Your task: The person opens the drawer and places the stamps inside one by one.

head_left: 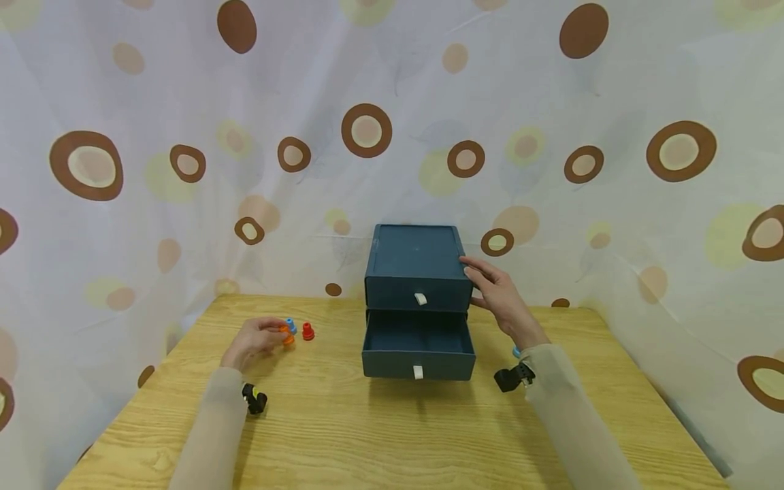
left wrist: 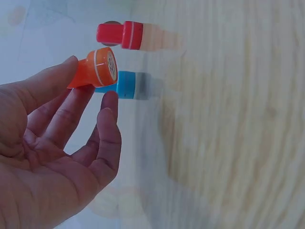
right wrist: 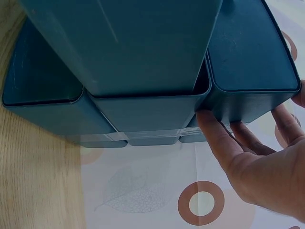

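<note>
My left hand point(head_left: 258, 338) pinches an orange stamp point(left wrist: 99, 67) between thumb and fingers at its narrow end, with its round printed face turned outward. Just behind it on the table stand a blue stamp point(left wrist: 126, 85) and a red stamp point(head_left: 308, 331). A dark blue two-drawer cabinet point(head_left: 418, 252) stands at the table's back. Its lower drawer point(head_left: 392, 364) is pulled out; the upper drawer point(head_left: 392, 292) is closed. My right hand point(head_left: 505, 303) rests on the cabinet's right side near the top, its extended fingers point(right wrist: 221, 138) touching the side wall.
A small blue object point(head_left: 516, 352) shows partly behind my right wrist, beside the cabinet. The wooden table point(head_left: 318, 435) ends at a patterned curtain point(head_left: 404, 68) behind and at the sides. White pull tabs point(head_left: 418, 372) stick out from the drawer fronts.
</note>
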A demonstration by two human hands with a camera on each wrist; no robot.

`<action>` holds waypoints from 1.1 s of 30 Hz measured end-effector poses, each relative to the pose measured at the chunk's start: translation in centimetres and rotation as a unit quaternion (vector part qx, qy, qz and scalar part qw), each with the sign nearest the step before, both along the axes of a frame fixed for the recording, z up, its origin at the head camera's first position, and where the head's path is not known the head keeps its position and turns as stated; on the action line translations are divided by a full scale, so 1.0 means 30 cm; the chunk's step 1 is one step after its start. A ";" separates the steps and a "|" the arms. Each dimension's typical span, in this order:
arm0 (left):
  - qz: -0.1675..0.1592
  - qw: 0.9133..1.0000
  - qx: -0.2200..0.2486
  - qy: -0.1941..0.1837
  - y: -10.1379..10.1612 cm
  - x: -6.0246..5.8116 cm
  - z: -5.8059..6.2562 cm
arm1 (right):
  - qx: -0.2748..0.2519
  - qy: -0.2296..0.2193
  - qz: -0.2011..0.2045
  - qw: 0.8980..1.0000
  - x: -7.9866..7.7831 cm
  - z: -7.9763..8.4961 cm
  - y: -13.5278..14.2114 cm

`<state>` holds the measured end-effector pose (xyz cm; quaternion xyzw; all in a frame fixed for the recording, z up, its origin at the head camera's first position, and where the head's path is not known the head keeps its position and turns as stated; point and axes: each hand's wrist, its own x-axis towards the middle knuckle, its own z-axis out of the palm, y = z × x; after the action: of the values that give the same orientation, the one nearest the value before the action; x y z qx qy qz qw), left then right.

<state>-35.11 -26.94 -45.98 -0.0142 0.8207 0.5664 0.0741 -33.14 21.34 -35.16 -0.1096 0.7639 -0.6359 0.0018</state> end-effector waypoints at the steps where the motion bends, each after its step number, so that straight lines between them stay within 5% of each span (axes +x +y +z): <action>1: -0.007 1.000 0.001 0.002 -0.006 0.001 0.003 | -0.001 -0.001 0.000 1.000 0.000 0.000 -0.001; 9: -0.026 0.999 0.042 0.018 -0.010 0.011 0.036 | 0.000 -0.001 -0.001 1.000 -0.003 -0.004 0.002; 22: -0.052 0.996 0.034 0.061 0.032 0.005 0.107 | 0.001 -0.002 -0.004 1.000 -0.005 -0.003 0.001; 33: -0.055 0.987 0.066 0.133 0.080 0.004 0.122 | 0.000 0.000 -0.002 1.000 -0.003 -0.003 -0.001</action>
<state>-35.00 -24.55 -42.31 0.1115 0.7834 0.6115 -0.0034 -33.23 21.32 -35.25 -0.1082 0.7640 -0.6361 0.0006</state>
